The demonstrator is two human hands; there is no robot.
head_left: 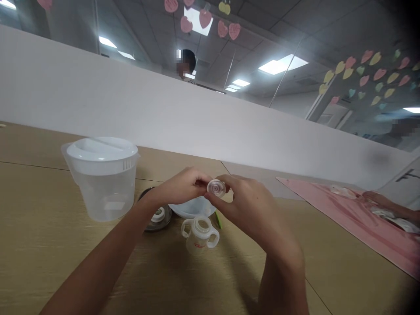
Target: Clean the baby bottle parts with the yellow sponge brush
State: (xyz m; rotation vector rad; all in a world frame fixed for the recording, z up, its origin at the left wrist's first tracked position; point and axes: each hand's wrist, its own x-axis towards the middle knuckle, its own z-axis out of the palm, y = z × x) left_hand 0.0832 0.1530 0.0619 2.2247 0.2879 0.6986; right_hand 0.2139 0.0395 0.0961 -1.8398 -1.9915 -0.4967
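Note:
A small clear round plastic disc with concentric rings (pixel 216 188) is pinched between my left hand (pixel 182 186) and my right hand (pixel 244 205). Below my hands stands a white-and-clear two-handled baby cup without its lid (pixel 200 234). A shallow white bowl (pixel 187 209) lies partly hidden under my hands. To the left of my left wrist, a round metal dish (pixel 163 221) holds a small white ring-shaped part (pixel 158 215).
A clear plastic jug with a white lid (pixel 101 177) stands on the wooden table (pixel 42 227) at left. A small green item (pixel 218 218) lies by the bowl. Another person's hand (pixel 377 199) rests on a pink mat (pixel 344 205) at right, among flat pale items. A white partition runs behind the table.

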